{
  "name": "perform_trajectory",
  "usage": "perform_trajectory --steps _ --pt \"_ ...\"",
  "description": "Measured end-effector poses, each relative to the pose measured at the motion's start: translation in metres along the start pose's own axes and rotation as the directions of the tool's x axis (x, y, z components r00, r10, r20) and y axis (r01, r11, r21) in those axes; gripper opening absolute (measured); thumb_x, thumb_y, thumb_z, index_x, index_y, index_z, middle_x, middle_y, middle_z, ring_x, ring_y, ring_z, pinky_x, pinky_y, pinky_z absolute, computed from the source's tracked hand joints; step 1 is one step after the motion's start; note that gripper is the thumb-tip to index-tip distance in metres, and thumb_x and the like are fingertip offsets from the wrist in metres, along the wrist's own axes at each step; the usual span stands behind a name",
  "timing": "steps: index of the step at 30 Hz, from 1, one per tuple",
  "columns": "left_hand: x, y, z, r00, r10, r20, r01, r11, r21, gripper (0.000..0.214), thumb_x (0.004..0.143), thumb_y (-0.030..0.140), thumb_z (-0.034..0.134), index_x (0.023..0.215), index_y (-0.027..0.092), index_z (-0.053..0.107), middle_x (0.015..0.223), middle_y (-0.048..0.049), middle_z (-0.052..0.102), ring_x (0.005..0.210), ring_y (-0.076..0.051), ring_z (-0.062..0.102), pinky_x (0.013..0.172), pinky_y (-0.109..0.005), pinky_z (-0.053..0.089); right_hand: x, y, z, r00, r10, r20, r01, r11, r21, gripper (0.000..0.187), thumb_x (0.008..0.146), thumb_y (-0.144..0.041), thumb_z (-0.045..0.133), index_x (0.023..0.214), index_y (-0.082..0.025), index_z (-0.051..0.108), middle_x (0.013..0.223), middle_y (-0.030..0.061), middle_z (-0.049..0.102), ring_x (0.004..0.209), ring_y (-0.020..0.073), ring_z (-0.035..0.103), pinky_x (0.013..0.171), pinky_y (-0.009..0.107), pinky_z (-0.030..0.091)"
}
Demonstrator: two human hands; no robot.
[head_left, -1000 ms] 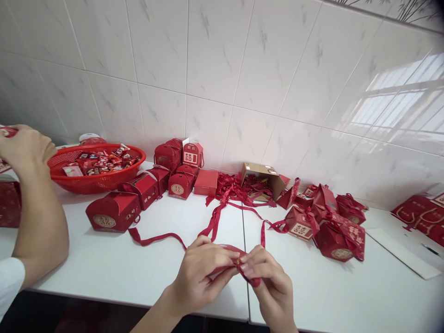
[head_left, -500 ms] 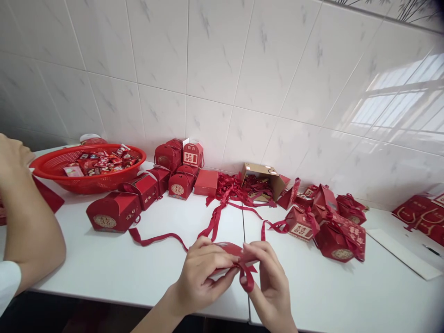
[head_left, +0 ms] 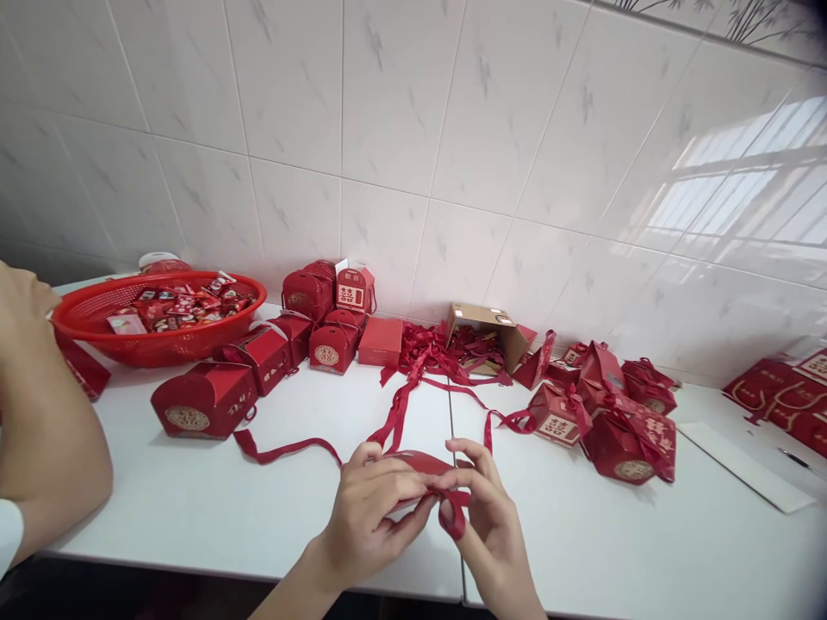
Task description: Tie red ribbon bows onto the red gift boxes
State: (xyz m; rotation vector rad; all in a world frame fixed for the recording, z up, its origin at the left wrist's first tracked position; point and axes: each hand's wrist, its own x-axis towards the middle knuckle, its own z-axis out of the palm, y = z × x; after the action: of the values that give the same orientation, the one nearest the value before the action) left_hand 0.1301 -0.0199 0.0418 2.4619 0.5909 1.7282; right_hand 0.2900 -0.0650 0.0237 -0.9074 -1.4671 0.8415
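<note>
Low in front of me, a red gift box (head_left: pixel 419 462) is mostly covered by my fingers. My left hand (head_left: pixel 375 508) is closed, pinching a dark red ribbon (head_left: pixel 454 515) at the box's top. The ribbon forms a loop around the thumb of my right hand (head_left: pixel 488 525), whose fingertips press on it beside the left fingers. The middle of the ribbon is hidden between the two hands. Beyond them, loose ribbon strands (head_left: pixel 397 418) trail back to a red ribbon pile (head_left: pixel 426 349).
Red boxes (head_left: pixel 203 400) stand at left, before a red basket (head_left: pixel 158 344) of wrapped sweets. Ribbon-tied boxes (head_left: pixel 624 448) cluster at right. An open cardboard box (head_left: pixel 517 344) holds ribbons by the wall. Another person's arm (head_left: pixel 58 422) rests at far left; red bags (head_left: pixel 775 392) lie far right.
Both hands stay at the box. My right fingers have shifted left toward my left fingertips, and the ribbon loop moved slightly up and left with the thumb. The view has shifted a little.
</note>
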Motion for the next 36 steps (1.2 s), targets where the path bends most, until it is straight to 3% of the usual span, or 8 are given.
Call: perform_trajectory --steps 7,14,18,21,25,28,33,36 --pt "-0.007 -0.008 0.006 0.992 -0.118 -0.045 0.120 0.992 0.038 0.017 0.078 0.007 0.067 0.081 0.022 0.059 0.066 0.0081 0.072 0.052 -0.009 0.064 0.066 -0.032 0.036 -0.001 0.014 -0.005 1.000 -0.015 0.003 0.015 1.000 0.017 0.024 0.092 -0.034 0.053 0.108 -0.028 0.070 0.128 0.0096 0.052 0.127 0.0285 0.047 0.103 0.044 0.044" --pt "-0.011 -0.024 0.001 0.963 -0.269 0.007 0.268 0.961 -0.070 0.015 0.081 0.014 0.066 0.090 0.026 0.061 0.078 0.0032 0.074 0.069 -0.015 0.065 0.069 -0.030 0.050 0.015 0.027 -0.044 0.982 0.092 0.163 -0.020 0.918 -0.395 0.048 0.085 -0.028 0.064 0.132 -0.030 0.055 0.125 0.0085 0.063 0.115 0.0257 0.058 0.097 0.043 0.048" --pt "-0.015 -0.033 0.003 0.834 -0.540 0.111 0.546 0.837 -0.036 0.008 0.087 0.024 0.061 0.094 0.024 0.059 0.102 -0.0041 0.073 0.097 -0.021 0.067 0.083 -0.036 0.053 0.045 0.044 -0.079 0.953 0.200 0.229 -0.096 0.913 -0.396 0.028 0.092 -0.040 0.054 0.087 -0.020 0.073 0.084 0.0067 0.071 0.074 0.0197 0.064 0.070 0.033 0.054" --pt "-0.017 -0.036 0.007 0.751 -0.638 0.170 0.659 0.738 -0.145 0.010 0.092 0.028 0.053 0.084 0.022 0.055 0.097 -0.0046 0.073 0.093 -0.020 0.069 0.082 -0.035 0.055 0.065 0.063 -0.098 0.960 0.249 0.128 -0.191 0.917 -0.350 0.035 0.090 -0.048 0.054 0.101 -0.018 0.070 0.094 0.0082 0.070 0.066 0.0155 0.060 0.063 0.030 0.053" --pt "-0.019 -0.033 0.012 0.749 -0.639 0.174 0.662 0.711 -0.239 0.005 0.090 0.027 0.056 0.092 0.021 0.057 0.089 -0.0041 0.071 0.087 -0.018 0.069 0.080 -0.031 0.056 0.067 0.081 -0.090 0.901 0.268 0.341 -0.198 0.954 -0.226 0.075 0.074 -0.046 0.075 0.139 -0.026 0.047 0.125 0.0113 0.061 0.069 0.0150 0.063 0.068 0.033 0.056" --pt "-0.016 -0.034 0.011 0.770 -0.584 0.257 0.638 0.714 -0.288 0.012 0.089 0.031 0.059 0.094 0.021 0.059 0.089 -0.0052 0.071 0.085 -0.018 0.069 0.079 -0.030 0.056 0.058 0.083 -0.070 0.831 0.316 0.458 -0.270 0.949 -0.164 0.061 0.066 -0.044 0.081 0.119 -0.020 0.065 0.107 0.0097 0.070 0.084 0.0246 0.068 0.073 0.036 0.057" --pt "0.006 -0.088 0.002 0.755 -0.605 0.252 0.594 0.795 0.128 0.026 0.097 0.037 0.041 0.111 0.022 0.057 0.112 -0.0079 0.068 0.105 -0.019 0.065 0.089 -0.032 0.054 0.073 0.091 -0.095 0.876 0.477 -0.078 -0.481 0.848 -0.222 0.051 0.068 -0.057 0.073 0.090 -0.012 0.070 0.087 0.0134 0.074 0.082 0.0320 0.070 0.070 0.039 0.058" --pt "0.019 -0.148 0.001 0.719 -0.664 0.203 0.593 0.739 0.319 0.038 0.089 0.029 0.055 0.124 0.017 0.051 0.127 -0.0151 0.060 0.120 -0.028 0.057 0.101 -0.045 0.047 0.103 0.106 -0.143 0.760 0.321 -0.565 -0.586 0.714 -0.383 0.061 0.073 -0.065 0.057 0.093 -0.009 0.069 0.078 0.0159 0.073 0.072 0.0320 0.070 0.065 0.039 0.057"
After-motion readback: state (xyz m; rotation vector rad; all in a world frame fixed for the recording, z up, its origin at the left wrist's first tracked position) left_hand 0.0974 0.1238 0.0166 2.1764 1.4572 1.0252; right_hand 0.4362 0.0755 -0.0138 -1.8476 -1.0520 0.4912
